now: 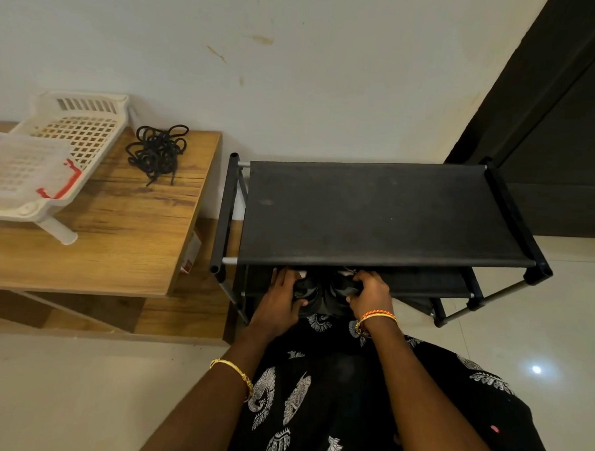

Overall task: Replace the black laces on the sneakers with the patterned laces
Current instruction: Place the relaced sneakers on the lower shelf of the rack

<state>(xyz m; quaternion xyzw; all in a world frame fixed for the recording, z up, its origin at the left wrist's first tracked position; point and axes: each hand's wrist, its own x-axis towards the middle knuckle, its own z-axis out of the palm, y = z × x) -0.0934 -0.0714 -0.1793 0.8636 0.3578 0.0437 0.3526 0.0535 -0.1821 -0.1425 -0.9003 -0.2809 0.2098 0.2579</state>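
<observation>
Under the black rack's (385, 215) top shelf, each hand (281, 301) (371, 293) grips a dark sneaker (307, 288) (344, 287); no readable writing.

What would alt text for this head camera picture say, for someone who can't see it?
Seen from above, a person's left hand and right hand each grip a dark sneaker at the lower shelf of a black rack. Left of it, loose black laces lie on a wooden table beside a white basket.
</observation>
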